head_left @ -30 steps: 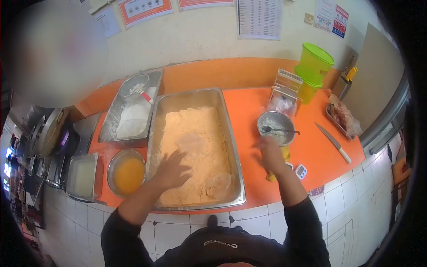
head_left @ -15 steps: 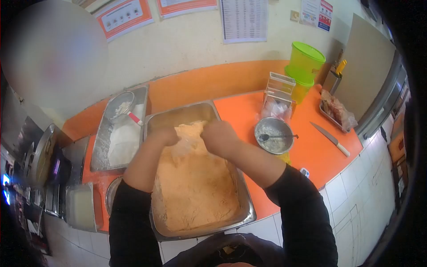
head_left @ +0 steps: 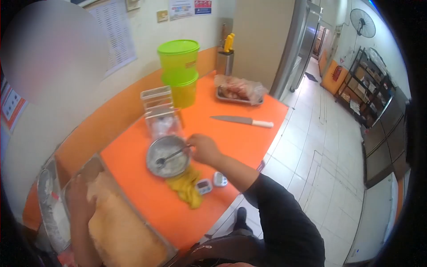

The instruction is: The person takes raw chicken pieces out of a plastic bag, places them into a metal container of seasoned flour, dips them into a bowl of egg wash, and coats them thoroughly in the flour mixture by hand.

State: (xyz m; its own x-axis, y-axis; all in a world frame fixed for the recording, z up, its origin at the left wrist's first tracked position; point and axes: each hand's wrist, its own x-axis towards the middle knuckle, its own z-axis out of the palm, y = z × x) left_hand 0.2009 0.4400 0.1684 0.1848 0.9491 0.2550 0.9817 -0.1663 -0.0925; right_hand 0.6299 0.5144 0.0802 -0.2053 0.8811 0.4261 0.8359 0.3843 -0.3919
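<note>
The right hand (head_left: 203, 149) pinches the end of the spoon (head_left: 175, 154) between thumb and fingers, the spoon's head down in the white mixture of the bowl (head_left: 150, 165). The left hand (head_left: 81, 196) is over the far end of the tray (head_left: 92, 166) of orange powder (head_left: 122, 227); it is blurred, so whether its fingers are spread or pressed together I cannot tell. A yellow cloth (head_left: 187, 188) lies just beside the bowl.

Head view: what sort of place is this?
Probably a commercial kitchen: a rectangular metal pan of pale-orange powder, a round metal bowl with a dark spoon, and a white-handled metal knife.
</note>
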